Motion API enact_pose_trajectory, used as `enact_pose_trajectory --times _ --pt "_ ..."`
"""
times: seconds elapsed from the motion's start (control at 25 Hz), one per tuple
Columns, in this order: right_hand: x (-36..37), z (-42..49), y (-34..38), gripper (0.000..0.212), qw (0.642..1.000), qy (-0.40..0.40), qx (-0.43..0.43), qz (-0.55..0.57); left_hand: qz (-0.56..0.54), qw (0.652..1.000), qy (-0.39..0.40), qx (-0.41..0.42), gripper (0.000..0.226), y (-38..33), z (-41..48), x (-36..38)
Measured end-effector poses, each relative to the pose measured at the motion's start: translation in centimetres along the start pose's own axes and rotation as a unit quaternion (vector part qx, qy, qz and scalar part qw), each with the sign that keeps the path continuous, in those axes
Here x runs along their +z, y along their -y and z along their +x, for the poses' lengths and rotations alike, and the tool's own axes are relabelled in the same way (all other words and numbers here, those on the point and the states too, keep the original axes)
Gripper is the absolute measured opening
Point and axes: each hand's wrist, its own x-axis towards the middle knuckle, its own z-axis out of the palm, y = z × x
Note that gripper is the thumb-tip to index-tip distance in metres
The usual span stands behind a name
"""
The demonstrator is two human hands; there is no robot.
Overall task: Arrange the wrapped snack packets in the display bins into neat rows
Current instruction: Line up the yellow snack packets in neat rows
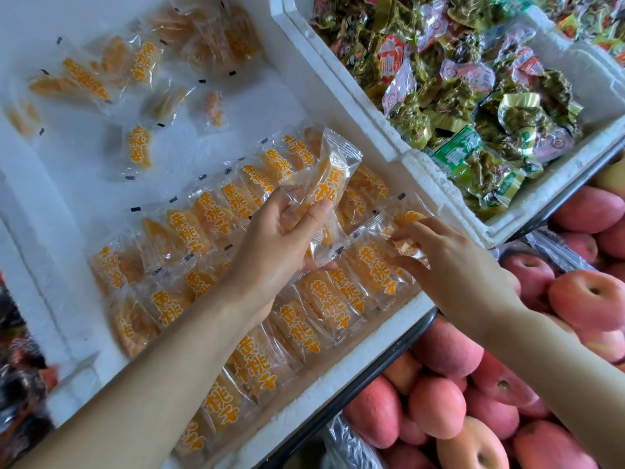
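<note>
left hand (pixel 280 245) grip: curled round raised packet (pixel 333 170) above the rows (pixel 311 302) | right hand (pixel 449 262) grip: pinching end packet (pixel 411 218) beside the foam bin (pixel 355 363) wall | loose packets (pixel 138 147): scattered farther back in the bin

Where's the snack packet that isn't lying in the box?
The left hand holds the packet mid-picture, above the neat rows in the white box, just left of the right hand.

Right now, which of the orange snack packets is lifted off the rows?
The packet gripped in the left hand: it is tilted up above the rows, while the other orange packets lie low in the white bin.
</note>
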Motion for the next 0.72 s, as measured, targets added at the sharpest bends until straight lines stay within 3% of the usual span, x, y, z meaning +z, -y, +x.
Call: enact_pose_trajectory --times 0.08,0.16,0.2,0.28,0.36,0.56,0.72 --pt "-0.1 -0.1 0.1 0.023 0.999 -0.031 -0.024 -0.017 -0.002 1.000 -0.001 -0.007 0.014 0.0 -0.1 0.1" --pt "-0.7 0.1 1.2 0.026 0.993 -0.055 -0.008 0.107 -0.004 1.000 0.007 -0.014 0.011 0.2 -0.3 0.3" --pt "-1.0 0.5 2.1 0.032 0.972 -0.057 0.025 0.227 0.001 1.000 0.013 -0.017 0.010 0.4 -0.3 0.5" --pt "-1.7 1.4 4.2 0.040 0.888 -0.020 0.111 0.446 0.029 0.999 0.031 -0.013 0.013 0.8 -0.4 0.8" --pt "-2.2 2.1 5.9 0.038 0.839 0.013 0.149 0.523 0.106 0.993 0.047 0.028 0.017 1.2 -0.6 1.2" --pt "-2.2 3.2 6.9 0.041 0.874 0.009 0.098 0.475 0.298 0.948 0.045 0.099 0.031 1.2 -1.5 1.0" --pt "-2.8 4.4 6.4 0.027 0.868 -0.009 0.091 0.488 0.260 0.960 0.036 0.095 0.026 0.4 -1.1 0.1"
